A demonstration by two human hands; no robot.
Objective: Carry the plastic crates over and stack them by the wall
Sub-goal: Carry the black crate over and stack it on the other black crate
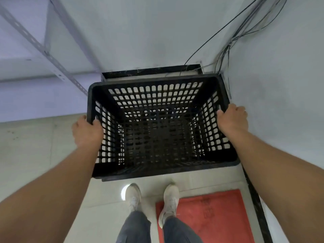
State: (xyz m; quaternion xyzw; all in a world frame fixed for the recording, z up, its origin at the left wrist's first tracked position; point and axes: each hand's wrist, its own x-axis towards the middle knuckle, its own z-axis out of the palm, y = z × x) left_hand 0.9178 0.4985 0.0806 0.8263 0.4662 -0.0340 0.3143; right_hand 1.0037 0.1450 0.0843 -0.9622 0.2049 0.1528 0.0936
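Black plastic crate (pixel 157 127) sits high between my arms, close to the corner wall (pixel 140 32). My left hand (pixel 86 132) and right hand (pixel 232 120) each curl over a side rim, one each side, so it stays level. I see no words on it I can read.

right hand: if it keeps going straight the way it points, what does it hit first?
Likely the wall. The right hand, with its grip on the black crate rim, points forward toward the corner; the hanging cables may come first, depth is unclear.
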